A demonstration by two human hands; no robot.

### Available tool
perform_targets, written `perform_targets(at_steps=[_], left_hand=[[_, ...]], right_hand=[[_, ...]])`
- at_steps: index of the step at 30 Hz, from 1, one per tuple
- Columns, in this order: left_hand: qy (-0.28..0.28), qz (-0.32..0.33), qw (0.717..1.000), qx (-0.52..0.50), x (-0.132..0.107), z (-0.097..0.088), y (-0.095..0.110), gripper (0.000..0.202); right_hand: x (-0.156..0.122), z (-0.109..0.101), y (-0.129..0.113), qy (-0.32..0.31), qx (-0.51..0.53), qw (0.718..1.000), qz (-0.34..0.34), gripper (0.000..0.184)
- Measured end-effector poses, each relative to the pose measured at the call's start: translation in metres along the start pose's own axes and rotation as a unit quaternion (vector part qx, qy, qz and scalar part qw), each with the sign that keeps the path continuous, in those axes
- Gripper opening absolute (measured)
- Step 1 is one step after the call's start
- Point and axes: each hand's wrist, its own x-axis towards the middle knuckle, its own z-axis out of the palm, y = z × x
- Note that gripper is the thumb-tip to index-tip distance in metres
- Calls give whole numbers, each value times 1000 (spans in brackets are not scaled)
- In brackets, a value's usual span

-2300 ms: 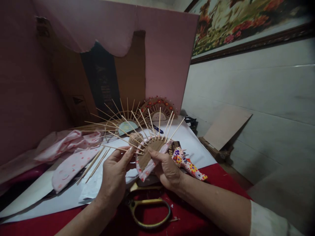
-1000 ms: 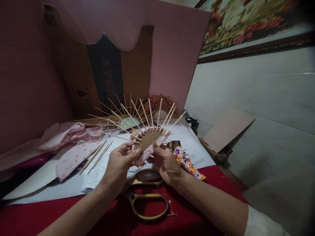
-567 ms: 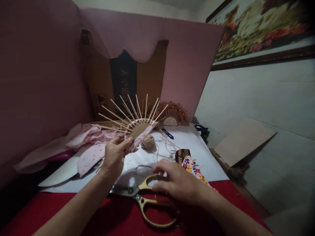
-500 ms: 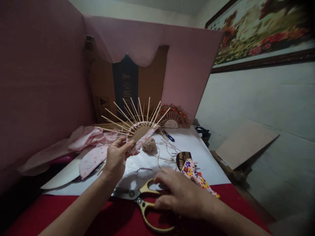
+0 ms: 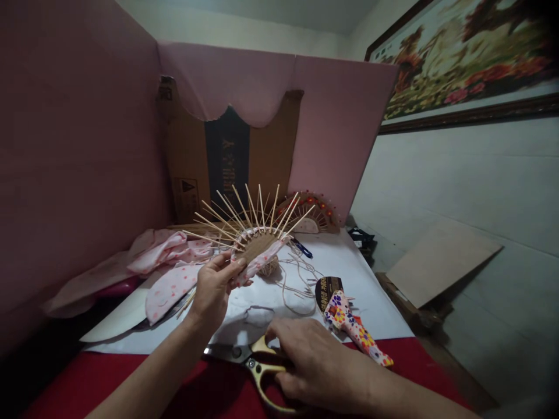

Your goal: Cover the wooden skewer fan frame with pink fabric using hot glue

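Note:
My left hand (image 5: 216, 288) pinches the lower edge of a half-round cardboard fan (image 5: 258, 244), held up and tilted over the table. Pink spotted cloth wraps its edges, and several thin wooden sticks (image 5: 247, 212) spread out from its curved rim. Low in front, my right hand (image 5: 312, 355) has its fingers at the yellow handles of a pair of scissors (image 5: 248, 355), whose blades point left. Behind the fan, partly hidden, is a ball of twine (image 5: 271, 267) with loose strands trailing to the right.
A second fan with red dots (image 5: 308, 226) stands at the back. Pink spotted cloth (image 5: 168, 250) and a spotted half-round piece (image 5: 170, 294) lie left. On the right are a dark label (image 5: 328, 291), a flowered cloth piece (image 5: 358, 329) and, farther back, a blue cutter (image 5: 303, 248).
The view has tilted up slightly, so most things sit lower. My right hand has closed further around the scissors, and their handles are nearer together. The fan stays in my left hand.

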Motion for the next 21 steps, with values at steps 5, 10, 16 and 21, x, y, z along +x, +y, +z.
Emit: perform_targets(at_steps=[5, 10, 16, 21], left_hand=[[27, 16, 1000, 4, 5, -3, 8, 26], [47, 39, 998, 10, 11, -5, 13, 19], [25, 22, 998, 59, 13, -5, 9, 10], [-59, -22, 993, 101, 3, -1, 3, 8]], right_hand=[[-13, -17, 5, 15, 34, 999, -29, 34], [-52, -52, 24, 51, 90, 994, 21, 31], [-97, -79, 35, 127, 173, 964, 154, 39], [-104, -78, 38, 281, -4, 958, 53, 31]])
